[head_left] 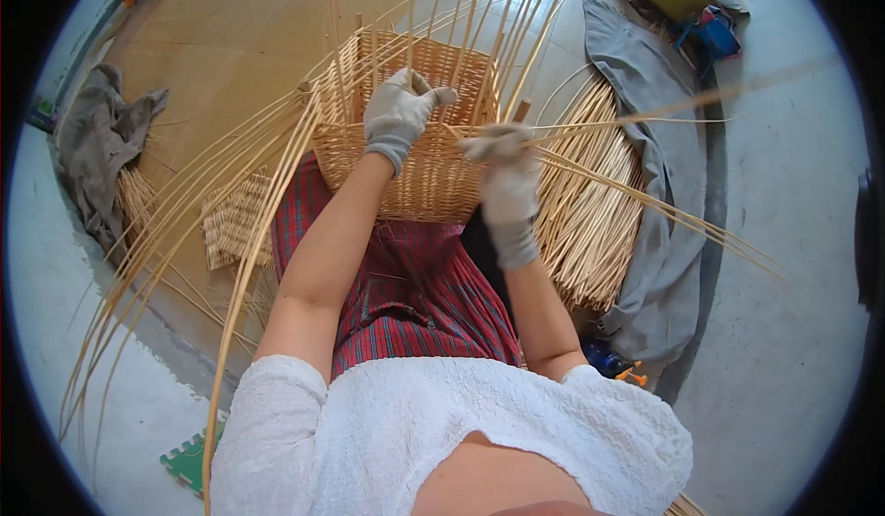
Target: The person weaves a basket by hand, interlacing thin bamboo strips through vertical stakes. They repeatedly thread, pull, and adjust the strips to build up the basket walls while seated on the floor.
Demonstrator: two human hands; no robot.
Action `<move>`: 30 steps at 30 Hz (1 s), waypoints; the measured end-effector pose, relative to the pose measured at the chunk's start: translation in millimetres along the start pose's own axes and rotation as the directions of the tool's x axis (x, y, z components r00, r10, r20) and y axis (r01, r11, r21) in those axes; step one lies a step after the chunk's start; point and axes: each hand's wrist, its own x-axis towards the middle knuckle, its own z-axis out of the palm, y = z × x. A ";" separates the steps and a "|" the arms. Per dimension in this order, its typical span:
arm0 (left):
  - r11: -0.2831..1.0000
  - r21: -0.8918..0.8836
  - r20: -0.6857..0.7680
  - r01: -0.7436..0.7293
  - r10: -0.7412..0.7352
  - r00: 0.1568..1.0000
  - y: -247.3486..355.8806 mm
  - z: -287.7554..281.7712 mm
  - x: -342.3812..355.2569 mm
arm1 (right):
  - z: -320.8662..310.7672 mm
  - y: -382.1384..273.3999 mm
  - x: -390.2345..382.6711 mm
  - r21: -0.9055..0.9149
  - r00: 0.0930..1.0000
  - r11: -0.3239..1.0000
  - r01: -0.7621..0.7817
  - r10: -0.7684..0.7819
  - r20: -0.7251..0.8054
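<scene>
A half-woven wicker basket (429, 170) with angled sides rests against my lap, its tall upright rods rising from the rim. My left hand (398, 115), in a pale work glove with a grey cuff, lies over the near rim. Its fingers are closed around one of the upright rods, and the thumb points right. At the basket's right corner my right hand (509, 184), also gloved, is smeared by motion. From its closed fingers a blurred wicker rod (682, 103) sweeps out to the right. Several long loose rods (230, 152) fan out from the basket's left corner.
On the right, a thick bundle of wicker rods (595, 212) lies partly under a grey cloth (659, 193). Another grey cloth (97, 138) and a small woven piece (235, 221) lie left. Boxes and a blue bag (714, 37) stand far right; a green mat (189, 461) lies near left.
</scene>
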 end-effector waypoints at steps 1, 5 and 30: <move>0.996 0.092 -0.015 0.004 -0.003 1.000 8.2 3.2 -4.3 | -2.3 -3.6 6.2 0.002 1.000 1.000 0.005 -0.005 0.010; 0.875 -0.172 -0.522 -0.453 0.309 0.795 -3.2 -5.9 -22.5 | -50.1 -54.9 27.2 -0.369 0.970 0.922 -0.121 0.029 -0.243; 0.544 0.586 0.218 -0.601 0.608 0.763 -1.9 65.3 -66.5 | -100.2 -55.2 61.4 -0.284 0.943 0.942 0.178 -0.246 -0.225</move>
